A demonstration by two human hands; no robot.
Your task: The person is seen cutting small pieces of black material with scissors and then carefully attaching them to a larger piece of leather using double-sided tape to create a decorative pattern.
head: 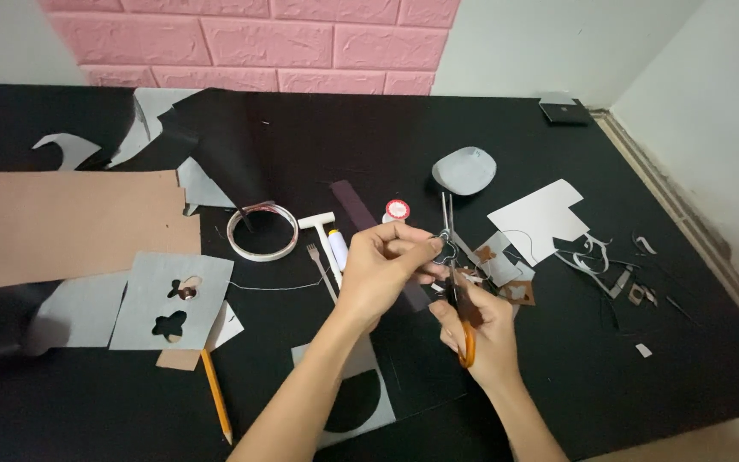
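Observation:
My right hand (482, 329) grips orange-handled scissors (452, 257) with the blades pointing away from me over a black mat (344, 145). My left hand (387, 265) pinches a small dark paper cut-out (447, 250) at the blades, thumb and fingers closed on it. Both hands meet just right of the mat's middle. The cut-out's shape is too small to make out.
A roll of tape (263, 231), a white T-shaped tool (322, 235), a small fork (316, 261) and a glue stick (396, 210) lie behind my left hand. Grey sheets with cut-out holes (173, 299), a brown sheet (62, 222), a pencil (215, 395) and paper scraps (540, 222) are spread around.

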